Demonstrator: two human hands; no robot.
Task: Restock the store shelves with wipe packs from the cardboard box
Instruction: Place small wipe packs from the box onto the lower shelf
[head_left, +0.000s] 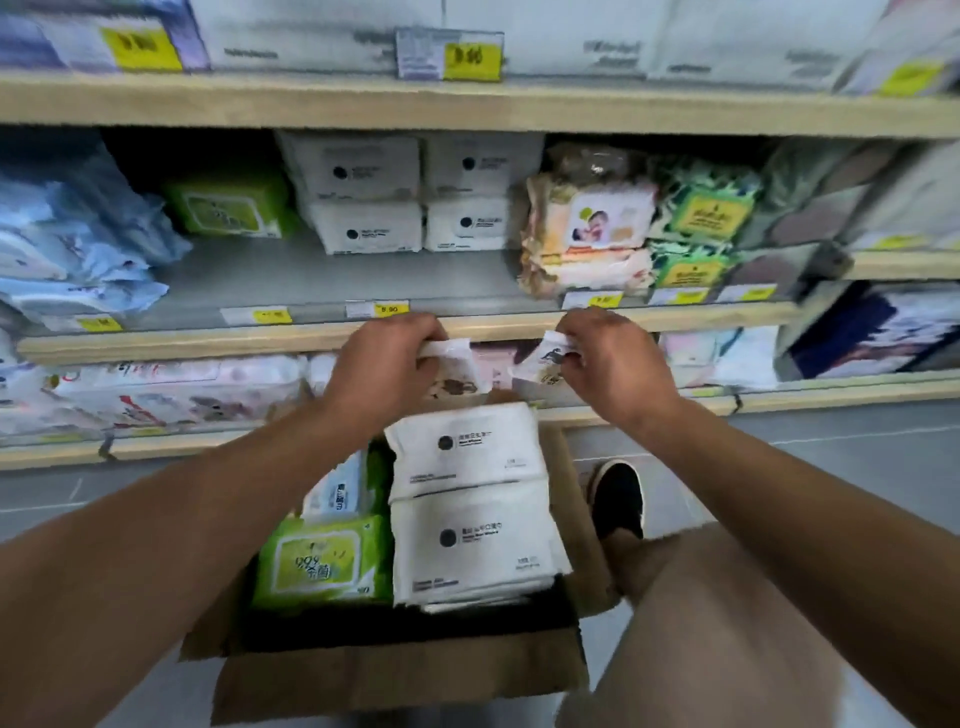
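1. The fingers of the left hand (387, 345) were curled down over the top edge of a soft patterned wipe pack (457, 371), pinching its crimped seam; no gap showed between fingers and wrapper.
2. The right hand (605, 351) did the same on a second patterned pack (543, 364), fingertips bunched tight on the crinkled upper corner. One pack per hand, both up in front of the wooden lip of the middle shelf (208, 340).
3. The wrappers folded and puckered under the pinch, so these looked like light, floppy film packs: easy to lift by a seam, but likely to swing and sag. A grip across the body would have steadied them better for sliding in flat.
4. Just below the hands sat the cardboard box (395, 670), open, its near flap hanging toward the camera. Inside stood two white packs (467, 499) stacked on edge, with a green pack (322, 564) and a blue-and-white pack (337, 488) on their left.
5. Those white ones looked fuller and squarer, probably heavier; I'd have taken them by the two short sides, since the film looked slick.
6. Up on the middle shelf, matching white packs (415, 197) sat stacked well back, leaving bare grey shelf floor in front with room for more.
7. A dark shoe (618, 499) rested on the floor beside the box.
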